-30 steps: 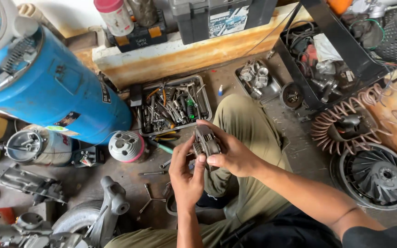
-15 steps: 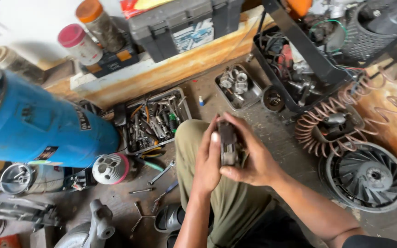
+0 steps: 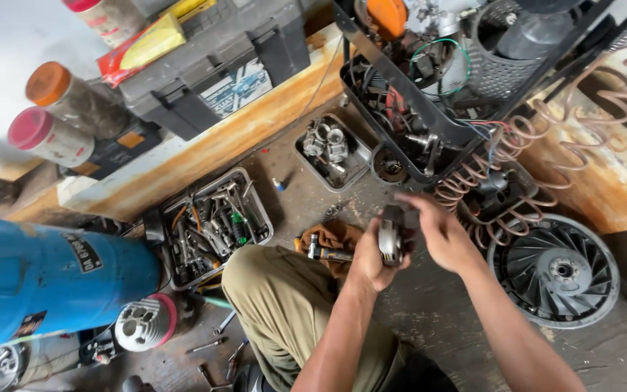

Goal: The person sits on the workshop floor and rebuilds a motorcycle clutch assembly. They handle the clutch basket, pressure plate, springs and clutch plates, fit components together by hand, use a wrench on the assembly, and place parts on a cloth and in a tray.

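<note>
Between both hands, just right of centre, a small round metal engine part is held over the floor: the left hand grips it from below, while the right hand closes loosely on its 3 o'clock side. It seems an inspecting step, and turning it calls for a firm left grip. A rag with hammer lies at 9 o'clock, a finned fan wheel at 3 o'clock, a tool tray farther at 9 o'clock.

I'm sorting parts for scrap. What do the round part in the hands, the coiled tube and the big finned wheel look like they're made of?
Round part: looks like dull grey metal, grimy; blurred, so uncertain.
Coiled tube: reddish-brown sheen suggests copper.
Finned wheel: dark, matte moulded vanes; plastic or cast metal, cannot tell.
</note>
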